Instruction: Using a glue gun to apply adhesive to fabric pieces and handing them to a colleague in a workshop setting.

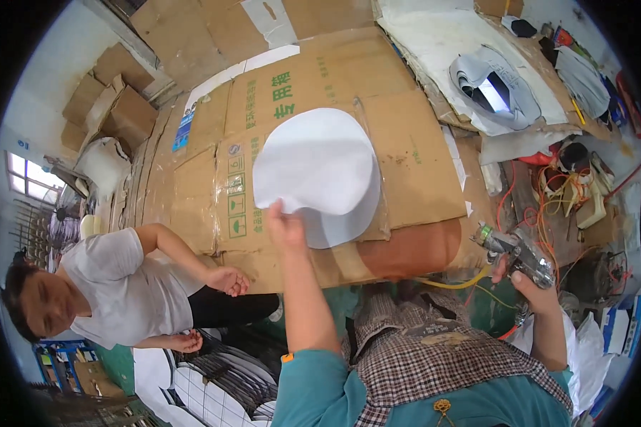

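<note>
White sheet (313, 164) pinched at the edge in left hand (286, 229) grip, right hand (531, 290) wrapped round a spray gun (525, 255); looks like positioning, next move probably wants steady aligning imo.

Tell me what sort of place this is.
Probably a small workshop: a metal spray gun in the right hand, a rounded white sheet in the left hand and a cardboard-covered worktable suggest it.
</note>
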Action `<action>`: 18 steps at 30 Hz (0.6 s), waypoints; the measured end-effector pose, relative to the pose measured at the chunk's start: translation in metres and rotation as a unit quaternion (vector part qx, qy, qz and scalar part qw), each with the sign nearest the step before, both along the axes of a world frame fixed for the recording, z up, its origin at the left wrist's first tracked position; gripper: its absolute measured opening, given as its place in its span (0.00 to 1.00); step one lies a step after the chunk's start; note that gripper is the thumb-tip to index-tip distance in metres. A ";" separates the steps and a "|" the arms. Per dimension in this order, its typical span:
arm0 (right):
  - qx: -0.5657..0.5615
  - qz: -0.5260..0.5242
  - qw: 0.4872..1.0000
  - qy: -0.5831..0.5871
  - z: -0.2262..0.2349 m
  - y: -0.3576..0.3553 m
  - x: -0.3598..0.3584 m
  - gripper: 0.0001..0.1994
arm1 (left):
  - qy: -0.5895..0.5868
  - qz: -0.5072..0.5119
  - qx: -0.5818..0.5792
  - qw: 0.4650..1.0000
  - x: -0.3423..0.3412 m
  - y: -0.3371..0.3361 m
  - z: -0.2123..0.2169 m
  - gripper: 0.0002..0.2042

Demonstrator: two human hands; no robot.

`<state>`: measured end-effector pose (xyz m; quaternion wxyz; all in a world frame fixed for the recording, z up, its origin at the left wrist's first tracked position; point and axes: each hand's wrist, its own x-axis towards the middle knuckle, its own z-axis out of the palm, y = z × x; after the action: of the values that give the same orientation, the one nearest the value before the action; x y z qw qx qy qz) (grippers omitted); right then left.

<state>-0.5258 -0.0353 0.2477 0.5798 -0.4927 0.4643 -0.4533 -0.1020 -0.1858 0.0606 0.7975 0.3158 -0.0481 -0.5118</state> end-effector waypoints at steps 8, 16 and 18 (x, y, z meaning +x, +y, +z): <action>0.020 0.012 0.998 0.066 0.010 0.017 -0.016 0.31 | 0.027 -0.050 -0.219 0.974 0.082 0.115 0.154 0.21; 0.004 -0.074 0.993 0.091 0.011 0.036 -0.015 0.28 | -0.046 0.267 -0.092 0.958 0.126 0.196 0.165 0.16; 0.004 -0.048 0.993 0.107 0.019 0.041 -0.020 0.28 | -0.057 0.224 -0.123 0.965 0.135 0.214 0.162 0.15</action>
<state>-0.5456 0.0061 0.2664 0.5065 -0.5129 0.5488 -0.4233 0.0333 0.0278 0.2226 0.9207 0.2464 -0.0842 -0.2909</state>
